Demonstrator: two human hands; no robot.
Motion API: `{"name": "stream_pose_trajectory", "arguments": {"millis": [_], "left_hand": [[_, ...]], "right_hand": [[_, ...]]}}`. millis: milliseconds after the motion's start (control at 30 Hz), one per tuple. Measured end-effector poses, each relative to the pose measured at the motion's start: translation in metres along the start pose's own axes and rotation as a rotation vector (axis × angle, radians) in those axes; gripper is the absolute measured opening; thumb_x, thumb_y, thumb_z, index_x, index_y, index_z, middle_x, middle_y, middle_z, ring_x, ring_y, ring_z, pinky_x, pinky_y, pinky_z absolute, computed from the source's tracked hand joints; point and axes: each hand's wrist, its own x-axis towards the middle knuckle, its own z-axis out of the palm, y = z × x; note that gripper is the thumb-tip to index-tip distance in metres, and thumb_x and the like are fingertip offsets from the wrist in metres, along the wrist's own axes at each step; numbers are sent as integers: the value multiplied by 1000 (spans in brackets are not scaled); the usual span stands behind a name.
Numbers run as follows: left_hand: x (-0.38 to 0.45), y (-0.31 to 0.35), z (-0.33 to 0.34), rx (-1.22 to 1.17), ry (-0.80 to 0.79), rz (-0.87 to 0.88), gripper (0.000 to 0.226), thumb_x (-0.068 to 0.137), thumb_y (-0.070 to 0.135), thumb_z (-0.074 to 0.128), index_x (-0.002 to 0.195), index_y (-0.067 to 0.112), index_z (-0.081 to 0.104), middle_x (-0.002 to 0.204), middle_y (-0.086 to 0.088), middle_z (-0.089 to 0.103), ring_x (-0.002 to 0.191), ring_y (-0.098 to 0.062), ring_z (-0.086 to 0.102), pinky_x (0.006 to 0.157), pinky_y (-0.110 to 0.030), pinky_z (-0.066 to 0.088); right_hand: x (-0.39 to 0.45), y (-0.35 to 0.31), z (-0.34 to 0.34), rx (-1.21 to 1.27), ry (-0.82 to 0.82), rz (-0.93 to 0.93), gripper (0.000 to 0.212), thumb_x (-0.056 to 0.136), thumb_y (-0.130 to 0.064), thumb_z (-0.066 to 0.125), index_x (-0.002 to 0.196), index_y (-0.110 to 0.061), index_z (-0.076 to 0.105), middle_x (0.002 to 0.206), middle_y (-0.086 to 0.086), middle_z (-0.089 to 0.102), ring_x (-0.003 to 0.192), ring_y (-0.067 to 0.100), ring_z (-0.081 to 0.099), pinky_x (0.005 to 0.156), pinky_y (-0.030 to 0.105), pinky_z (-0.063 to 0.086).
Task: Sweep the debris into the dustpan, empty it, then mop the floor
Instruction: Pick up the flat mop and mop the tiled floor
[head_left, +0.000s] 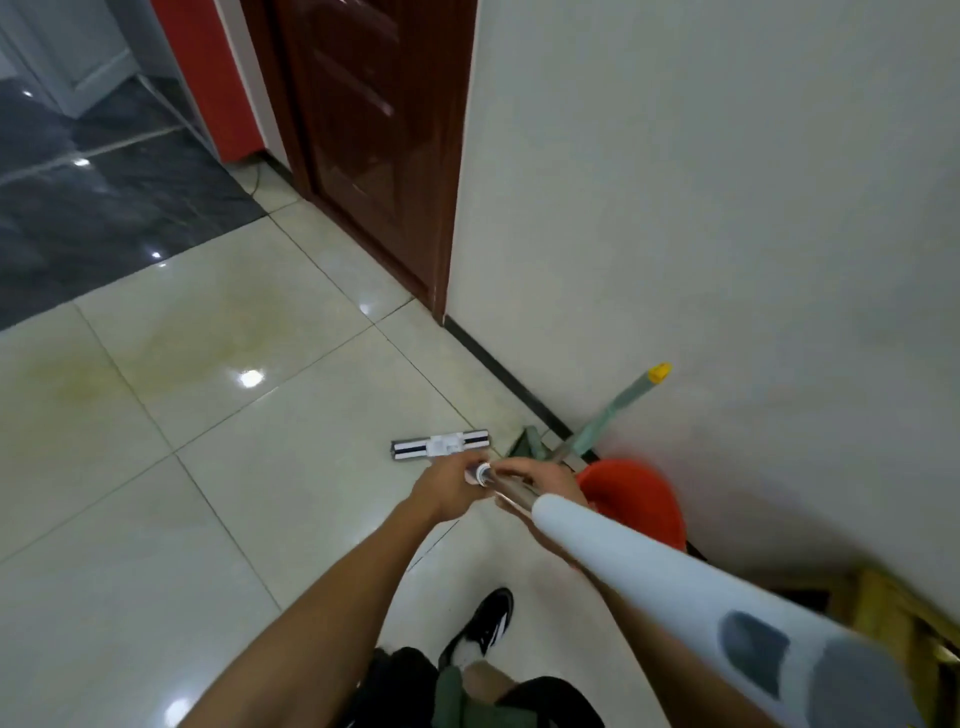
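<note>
glossy cream floor tiles (218, 467) with thin dark grout lines fill most of the view, ceiling lights glinting off them, and a faint yellowish stain (171, 343) spreads across the tiles at far left. further left and far, the floor changes to dark grey marble-look tiles (104, 197). a dark brown wooden door (374, 130) stands at the far centre, with a red panel (208, 73) to its left. a plain off-white wall (701, 208) runs down the right side with a black skirting strip (498, 369) along its foot.

flat mop with a silver metal pole and a white plastic grip sleeve (597, 551) comes in from the near right corner and slants toward the centre. its flat rectangular white-and-black mop head (440, 445) lies on the cream tiles in the middle of the view, just beyond the hands and near the wall. left hand (447, 491) has fingers curled around the pole at a small collar. right hand (540, 480) also grips the pole right beside the left hand, fingers wrapped over it; the two hands are almost touching.

orange-red plastic dustpan or bucket (639, 499) sits against the wall just right of the hands, cannot tell which. a green broom handle with a yellow cap (623, 405) leans on the wall behind it, its dark green bristles (530, 441) on the floor by the skirting. a wooden frame (883, 603) shows at the near right, blurred. a black and white shoe (485, 623) stands on the tiles near bottom centre.
</note>
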Motion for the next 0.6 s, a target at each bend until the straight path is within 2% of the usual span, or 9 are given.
{"name": "stream_pose_trajectory", "arguments": {"millis": [67,100,233,300,400,467,500,567,600], "left_hand": [[-10,-12,16,13,-31,16,53,85,34,79,135,25,62,131,-2,66,120,-22,60,99,-33,47],[-15,-18,24,18,-51,20,56,85,34,80,137,24,61,132,-3,65,120,-23,60,100,-32,47],[-32,-35,52,-3,-116,-6,63,79,32,86,135,19,61,129,-5,66,115,-25,64,100,-35,49],[-35,-48,71,-27,-154,-16,65,75,28,89,134,17,62,128,-7,67,112,-26,65,99,-37,50],[-43,-59,91,-204,-238,-145,64,78,9,85,136,7,57,130,-16,61,104,-29,62,92,-38,55],[-52,-57,97,-475,-262,-366,50,89,11,72,135,2,54,108,-16,63,83,-26,59,65,-34,56],[-55,-57,103,-583,-247,-488,54,91,14,67,141,4,51,102,-16,64,78,-26,59,61,-34,54],[-57,-64,120,-689,-155,-603,54,96,8,59,148,12,44,115,-20,68,82,-29,66,67,-41,56],[-56,-69,128,-697,-111,-630,54,97,4,57,148,14,42,121,-21,67,83,-30,68,68,-42,59]], "right_hand": [[-23,11,8,175,-4,77,37,92,-1,65,93,-36,79,100,7,74,82,23,71,90,39,57],[-37,20,15,289,-33,119,39,92,3,64,92,-33,81,97,13,73,81,28,71,87,45,57],[-78,42,27,429,17,219,31,94,8,57,112,-10,75,100,24,73,90,38,73,83,50,60],[-97,50,30,496,49,325,27,98,5,50,115,0,71,103,27,71,91,35,74,77,44,63],[-116,57,40,551,22,451,21,96,-2,59,115,-7,66,110,23,67,98,36,72,68,41,63],[-120,69,51,489,11,524,46,90,0,67,134,-5,55,109,15,64,91,34,73,65,43,63],[-120,77,57,441,-6,573,60,88,1,68,144,-4,45,108,14,64,83,32,74,61,41,63],[-120,91,68,381,-67,661,73,88,1,67,151,-5,32,109,20,66,71,29,73,51,34,58],[-120,97,72,357,-98,703,70,88,0,66,150,-5,34,107,22,66,66,28,72,49,31,56]]}}
